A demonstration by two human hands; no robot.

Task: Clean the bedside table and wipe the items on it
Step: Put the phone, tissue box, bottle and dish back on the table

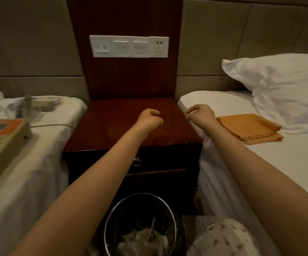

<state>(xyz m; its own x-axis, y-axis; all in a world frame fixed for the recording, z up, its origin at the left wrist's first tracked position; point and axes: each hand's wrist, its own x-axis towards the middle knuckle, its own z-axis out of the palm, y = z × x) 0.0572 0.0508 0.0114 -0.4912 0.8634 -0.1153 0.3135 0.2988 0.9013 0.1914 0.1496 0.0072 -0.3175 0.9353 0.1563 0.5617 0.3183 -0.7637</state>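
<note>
A round metal waste bin with crumpled rubbish in it stands on the floor against the front of the one bedside table, below its ring drawer handle. Two bare forearms reach over the dark wooden top. The left hand is a closed fist holding nothing; the right hand hovers at the table's right edge, fingers bent toward the thumb, and whether they pinch anything cannot be told. Two beds flank the table. The right bed carries one folded orange cloth just beside the right wrist and one white pillow. The left bed holds an orange-topped box and a tangle of cords.
</note>
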